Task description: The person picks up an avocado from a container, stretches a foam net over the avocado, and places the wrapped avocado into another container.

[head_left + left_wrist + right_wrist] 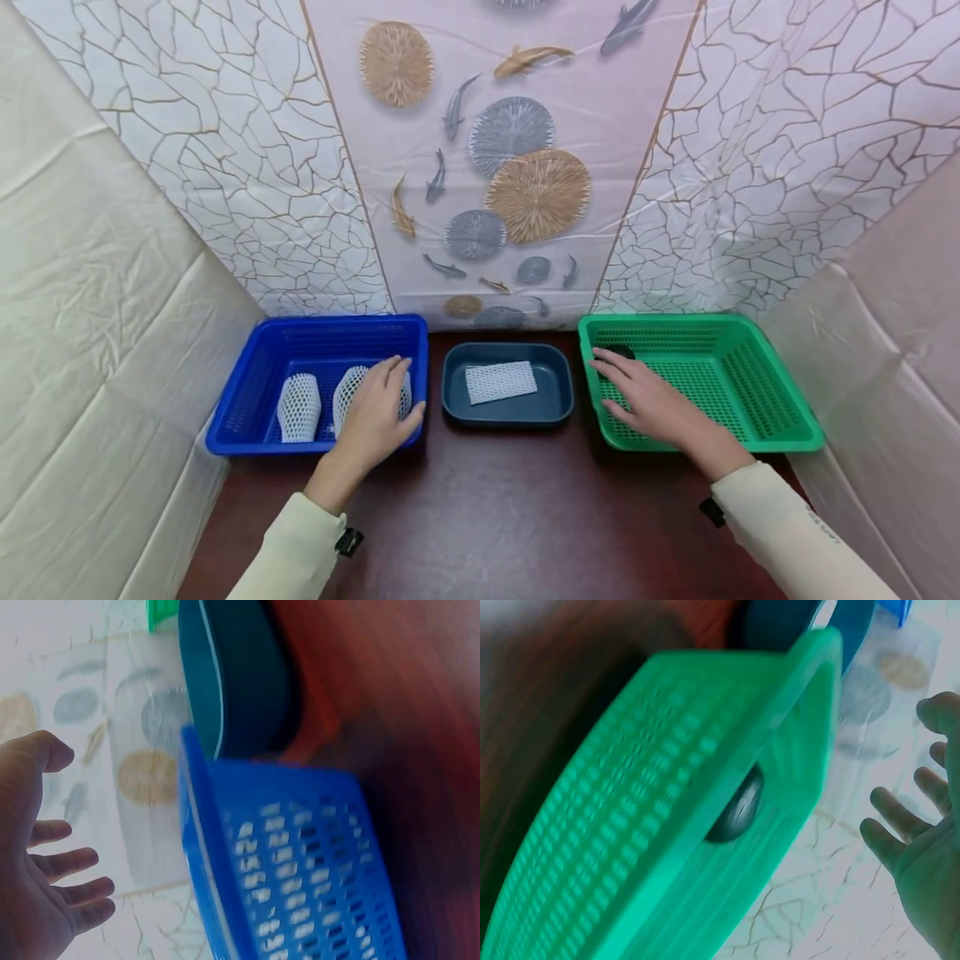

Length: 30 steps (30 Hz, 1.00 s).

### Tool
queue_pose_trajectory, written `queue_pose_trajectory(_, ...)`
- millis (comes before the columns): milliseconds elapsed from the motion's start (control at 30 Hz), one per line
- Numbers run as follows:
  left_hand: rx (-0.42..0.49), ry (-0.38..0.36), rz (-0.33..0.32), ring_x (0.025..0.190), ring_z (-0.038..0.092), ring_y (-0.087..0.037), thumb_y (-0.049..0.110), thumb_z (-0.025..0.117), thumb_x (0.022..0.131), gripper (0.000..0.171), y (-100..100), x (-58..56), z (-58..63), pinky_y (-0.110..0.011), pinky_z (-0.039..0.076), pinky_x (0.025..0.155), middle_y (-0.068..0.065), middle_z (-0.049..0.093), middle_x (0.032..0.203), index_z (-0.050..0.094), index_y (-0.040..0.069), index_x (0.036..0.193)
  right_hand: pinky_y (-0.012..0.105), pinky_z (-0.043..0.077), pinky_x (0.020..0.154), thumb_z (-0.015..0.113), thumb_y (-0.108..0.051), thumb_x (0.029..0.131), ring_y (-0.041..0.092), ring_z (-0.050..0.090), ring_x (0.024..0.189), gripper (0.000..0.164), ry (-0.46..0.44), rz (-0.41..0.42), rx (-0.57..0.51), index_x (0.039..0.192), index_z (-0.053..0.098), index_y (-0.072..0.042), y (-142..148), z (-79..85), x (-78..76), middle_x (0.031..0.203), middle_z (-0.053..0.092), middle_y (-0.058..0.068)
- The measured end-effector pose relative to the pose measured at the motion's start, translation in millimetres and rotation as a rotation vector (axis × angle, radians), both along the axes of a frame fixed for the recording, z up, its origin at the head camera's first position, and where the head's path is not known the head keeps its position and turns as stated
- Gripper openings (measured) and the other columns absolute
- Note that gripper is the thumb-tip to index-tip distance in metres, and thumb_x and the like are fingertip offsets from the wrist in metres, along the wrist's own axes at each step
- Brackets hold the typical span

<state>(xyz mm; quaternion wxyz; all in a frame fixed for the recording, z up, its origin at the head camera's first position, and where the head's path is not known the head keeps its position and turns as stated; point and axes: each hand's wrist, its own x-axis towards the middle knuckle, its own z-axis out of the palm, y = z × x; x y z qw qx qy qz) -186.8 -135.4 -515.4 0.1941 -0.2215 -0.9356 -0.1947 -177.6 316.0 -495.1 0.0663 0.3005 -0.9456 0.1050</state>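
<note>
My left hand [375, 417] is over the right part of the blue basket [262, 446], fingers extended and nothing held. Below it, partly covered by the hand, lies a white foam net sleeve [349, 392]; a second white foam net sleeve [299, 408] sits to its left. My right hand [647, 402] hovers over the left side of the green basket [780, 392], fingers spread and holding nothing. A dark, smooth, rounded object [741, 806] lies inside that basket, partly hidden by the rim in the right wrist view; in the head view the fingers overlap it.
Between the baskets stands a dark blue-grey tray [510, 414] with a flat white foam net [501, 382] in it. The dark red-brown table [495, 508] runs in front. A patterned cloth backdrop [465, 208] rises behind, with pale cloth walls at both sides.
</note>
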Motion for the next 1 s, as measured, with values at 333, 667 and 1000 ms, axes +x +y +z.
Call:
queue_pose_trajectory(333,-0.087,0.035,-0.116,0.131,0.056,-0.041,0.034,0.076,0.088,0.067,34,18.6,-16.4,-0.056,0.047,0.109,-0.022,0.059,0.142,0.056,0.0,0.142,0.062,0.045,0.106,0.078,-0.019,0.092,0.05,0.045,0.137,0.074,-0.118,-0.092,0.066,0.154,0.041,-0.001,25,-7.7,-35.4,0.16,0.038,0.023)
queue_pose_trajectory(667,-0.167,-0.024,-0.184,0.134,0.055,-0.038,0.039,0.073,0.092,0.068,65,20.1,-32.6,-0.054,0.049,0.107,-0.02,0.058,0.145,0.053,0.003,0.146,0.066,0.04,0.109,0.078,-0.02,0.092,0.055,0.037,0.142,0.077,-0.246,-0.178,0.104,0.156,0.039,-0.004,41,-22.7,-65.8,0.162,0.035,0.025)
queue_pose_trajectory(1000,-0.302,-0.054,-0.201,0.131,0.057,-0.034,0.04,0.068,0.097,0.062,85,18.9,-50.4,-0.051,0.047,0.11,-0.016,0.059,0.143,0.054,0.006,0.146,0.069,0.039,0.107,0.079,-0.016,0.091,0.059,0.035,0.14,0.077,-0.339,-0.219,0.081,0.155,0.039,-0.001,47,-39.6,-83.3,0.158,0.037,0.029)
